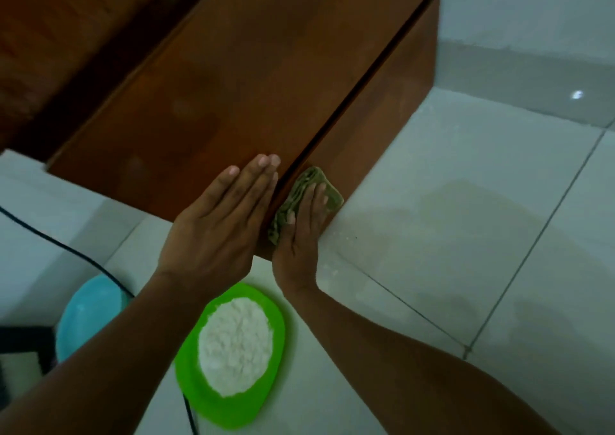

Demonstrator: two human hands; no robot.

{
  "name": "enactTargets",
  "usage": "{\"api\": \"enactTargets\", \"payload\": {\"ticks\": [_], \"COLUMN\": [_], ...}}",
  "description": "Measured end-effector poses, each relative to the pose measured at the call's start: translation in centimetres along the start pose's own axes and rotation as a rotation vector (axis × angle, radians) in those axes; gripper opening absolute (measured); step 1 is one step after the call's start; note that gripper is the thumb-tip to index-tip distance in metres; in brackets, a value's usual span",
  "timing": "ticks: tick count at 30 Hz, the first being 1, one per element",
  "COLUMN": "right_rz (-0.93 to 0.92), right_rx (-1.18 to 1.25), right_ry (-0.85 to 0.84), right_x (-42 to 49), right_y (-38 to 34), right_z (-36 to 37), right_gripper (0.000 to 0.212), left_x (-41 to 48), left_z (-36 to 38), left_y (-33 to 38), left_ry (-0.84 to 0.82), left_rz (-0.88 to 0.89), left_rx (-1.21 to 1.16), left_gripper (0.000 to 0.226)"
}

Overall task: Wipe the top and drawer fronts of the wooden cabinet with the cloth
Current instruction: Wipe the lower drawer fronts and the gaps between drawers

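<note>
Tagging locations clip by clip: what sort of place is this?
Probably a room in a home: a low wooden cabinet stands on a pale tiled floor, with a green plate of white powder beside it.

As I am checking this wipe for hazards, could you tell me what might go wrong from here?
The right hand presses the cloth low on the cabinet front, by the floor, so it may pick up grit. The left hand lies flat on the top and could leave smears there. The plate of powder lies close behind both hands; either one drawn back could tip it.
</note>
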State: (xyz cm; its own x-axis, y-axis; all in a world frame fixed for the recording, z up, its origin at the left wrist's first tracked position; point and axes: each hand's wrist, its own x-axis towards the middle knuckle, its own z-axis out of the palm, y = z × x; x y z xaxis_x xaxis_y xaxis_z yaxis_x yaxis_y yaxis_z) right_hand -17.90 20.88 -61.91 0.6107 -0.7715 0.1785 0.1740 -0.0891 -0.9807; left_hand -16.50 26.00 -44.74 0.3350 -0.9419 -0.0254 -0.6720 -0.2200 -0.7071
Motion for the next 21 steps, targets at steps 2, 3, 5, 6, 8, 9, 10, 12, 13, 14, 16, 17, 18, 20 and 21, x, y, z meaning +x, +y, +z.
{"api": "enactTargets", "payload": {"ticks": [2, 3, 5, 6, 8, 9, 10, 12, 13, 14, 16, 17, 18, 20, 21], "right_rz": [-0.001, 0.022, 0.074, 0.088, 0.092, 0.097, 0.107, 0.141, 0.163, 0.187, 0.249, 0.274, 0.293, 0.332, 0.36], "right_rx": [-0.064, -0.083, -0.092, -0.096, -0.107, -0.11, -0.11, -0.107, -0.1, -0.086, -0.051, -0.031, -0.001, 0.039, 0.034], "right_ry": [0.025, 0.052, 0.12, 0.161, 0.237, 0.261, 0.276, 0.29, 0.294, 0.299, 0.313, 0.322, 0.328, 0.36, 0.378], "right_x": [0.9, 1.7, 4.6, 6.6, 11.8, 14.7, 17.6, 22.6, 24.7, 26.4, 29.0, 30.0, 30.7, 31.8, 32.1], "right_y": [1.1, 1.6, 2.3, 2.8, 3.6, 3.9, 4.3, 4.7, 4.9, 5.0, 5.2, 5.5, 5.7, 6.3, 6.7], "right_z": [0.6, 0.7, 0.4, 0.0, -1.6, -2.7, -3.7, -5.7, -6.5, -7.2, -8.3, -8.7, -9.2, -9.8, -10.1], "right_gripper": [0.055, 0.057, 0.056, 0.056, 0.058, 0.059, 0.058, 0.055, 0.053, 0.052, 0.051, 0.051, 0.051, 0.052, 0.052], "left_x": [0.0, 0.2, 0.9, 1.5, 3.1, 4.0, 5.1, 7.5, 8.8, 10.0, 12.3, 13.1, 13.8, 14.4, 14.5], "left_z": [0.4, 0.6, 1.0, 1.2, 1.9, 2.3, 2.7, 3.2, 3.2, 3.2, 3.3, 3.4, 3.5, 3.6, 3.6], "left_y": [0.3, 0.5, 0.9, 1.2, 2.0, 2.4, 2.7, 3.3, 3.6, 3.9, 4.3, 4.5, 4.6, 4.7, 4.8], "left_ry": [-0.004, -0.007, -0.037, -0.05, -0.056, -0.061, -0.068, -0.08, -0.09, -0.1, -0.115, -0.108, -0.097, -0.101, -0.101], "left_rz": [-0.01, -0.015, -0.016, -0.008, 0.012, 0.02, 0.026, 0.034, 0.034, 0.036, 0.044, 0.045, 0.046, 0.061, 0.067], "left_rx": [0.001, 0.005, -0.003, 0.001, 0.018, 0.019, 0.023, 0.032, 0.031, 0.028, 0.02, 0.018, 0.02, 0.04, 0.046], "left_gripper": [0.061, 0.06, 0.06, 0.06, 0.063, 0.064, 0.064, 0.064, 0.065, 0.066, 0.064, 0.062, 0.061, 0.061, 0.062]}}
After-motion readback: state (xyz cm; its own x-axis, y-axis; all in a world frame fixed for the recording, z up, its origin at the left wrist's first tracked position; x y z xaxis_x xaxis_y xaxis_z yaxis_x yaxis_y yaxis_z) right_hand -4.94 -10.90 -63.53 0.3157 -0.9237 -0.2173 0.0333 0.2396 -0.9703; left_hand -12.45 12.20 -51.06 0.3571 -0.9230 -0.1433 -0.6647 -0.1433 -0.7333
